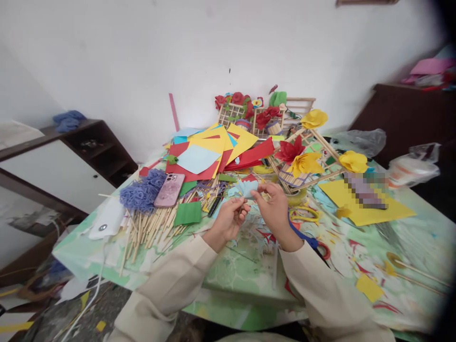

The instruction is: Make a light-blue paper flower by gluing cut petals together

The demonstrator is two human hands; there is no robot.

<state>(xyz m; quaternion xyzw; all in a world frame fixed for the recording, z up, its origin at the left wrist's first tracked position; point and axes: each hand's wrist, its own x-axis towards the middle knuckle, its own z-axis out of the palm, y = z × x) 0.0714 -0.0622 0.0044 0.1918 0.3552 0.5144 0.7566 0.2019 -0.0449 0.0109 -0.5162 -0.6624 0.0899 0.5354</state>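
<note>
Over the middle of the table I hold a light blue paper flower [245,188] with ruffled petals. My left hand [228,221] is closed, its thumb and finger pinching the flower's lower end, where a thin stem is hard to make out. From the other side, my right hand [274,209] grips the petals' edge between thumb and fingers. Below both hands lie pale blue and red paper scraps [265,233]. Yellow-handled scissors [305,213] and blue-handled ones [302,233] rest just right of my right wrist.
Bamboo sticks [151,232], purple yarn [142,192], a pink phone [169,190] and a white power bank [105,221] are at the left. Behind are coloured paper sheets [199,159] and stick frames with red and yellow paper flowers [308,164]. Yellow paper [384,213] lies right.
</note>
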